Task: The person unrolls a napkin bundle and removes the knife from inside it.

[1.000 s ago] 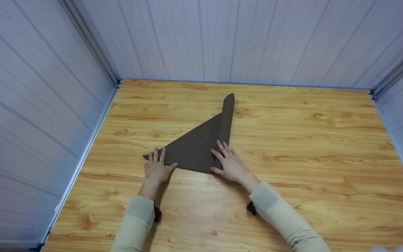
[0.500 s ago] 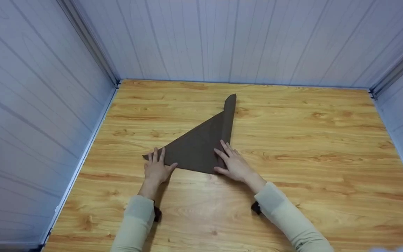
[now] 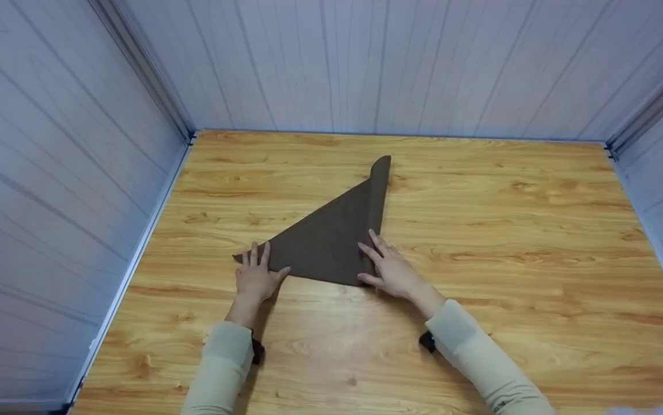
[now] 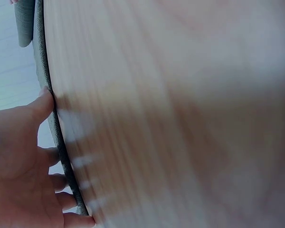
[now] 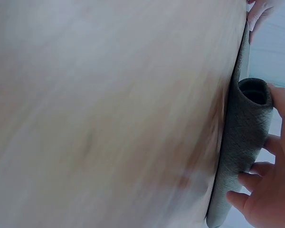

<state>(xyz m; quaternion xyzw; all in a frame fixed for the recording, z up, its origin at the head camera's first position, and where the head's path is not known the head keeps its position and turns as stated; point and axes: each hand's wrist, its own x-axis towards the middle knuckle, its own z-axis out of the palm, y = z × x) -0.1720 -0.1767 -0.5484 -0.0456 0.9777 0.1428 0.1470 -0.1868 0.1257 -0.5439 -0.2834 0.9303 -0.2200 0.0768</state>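
Observation:
A dark brown cloth (image 3: 322, 236) lies on the table, its flat part a rough triangle that tapers to a point at the left. Its right side is rolled into a tube (image 3: 378, 196), whose hollow near end (image 5: 255, 91) shows in the right wrist view. My left hand (image 3: 256, 280) rests with spread fingers on the left corner, thumb by the near edge. My right hand (image 3: 394, 274) touches the near part of the roll with fingers spread along it. The roll's underside is hidden.
The wood-grain table (image 3: 510, 242) extends around the cloth. Pale panelled walls (image 3: 354, 69) stand at the back, left and right. A small black device (image 3: 427, 342) sits under the right sleeve cuff.
My right hand has moved slightly to the right along with the roll. The flat part of the cloth is a little wider. My left hand has stayed on its corner.

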